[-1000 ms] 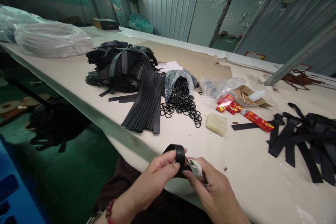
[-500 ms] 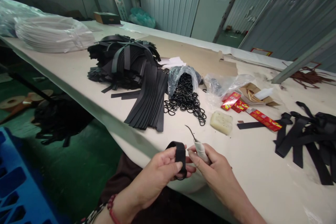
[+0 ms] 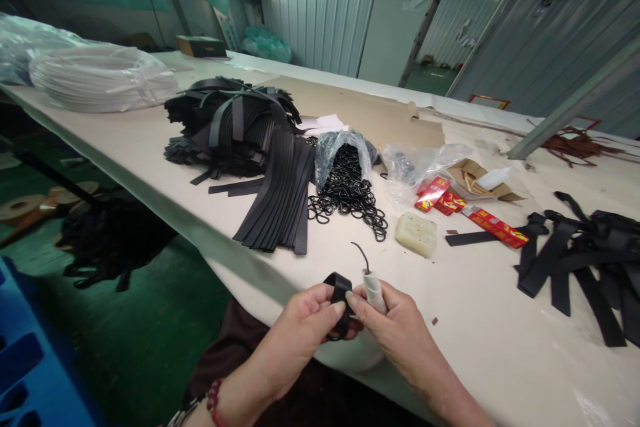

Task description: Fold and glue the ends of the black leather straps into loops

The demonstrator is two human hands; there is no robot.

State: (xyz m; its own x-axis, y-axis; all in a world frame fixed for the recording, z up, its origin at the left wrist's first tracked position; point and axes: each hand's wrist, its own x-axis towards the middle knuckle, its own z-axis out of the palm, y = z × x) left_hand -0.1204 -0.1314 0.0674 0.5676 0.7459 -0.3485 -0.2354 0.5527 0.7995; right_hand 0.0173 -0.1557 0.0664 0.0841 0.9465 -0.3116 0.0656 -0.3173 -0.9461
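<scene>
My left hand [image 3: 305, 320] is closed on a black strap [image 3: 341, 285] bent into a loop, pinched between thumb and fingers at the table's near edge. Beside it, my right hand [image 3: 400, 323] grips a curved awl [image 3: 373, 291] by its white wrapped handle, with the thin hooked tip pointing up and away. The right thumb and index fingertip meet the strap's right edge. Part of the loop's lower end is hidden by fingers. Beyond the hands lie black metal rings [image 3: 350, 180] spilling from a clear bag, and a yellowish wax-like block [image 3: 416, 235].
Flat black straps [image 3: 277, 193] are fanned out before a large strap pile [image 3: 230, 120]. Looped straps [image 3: 575, 253] lie at right. Red boxes [image 3: 495, 227] and an open carton [image 3: 483, 180] sit mid-right. A white coil [image 3: 100, 80] is far left; a blue pallet [image 3: 35, 353] stands below.
My right hand has moved left with the awl, and its fingertips now touch the strap loop. The loop has turned slightly in my left hand. The view has shifted a little.
</scene>
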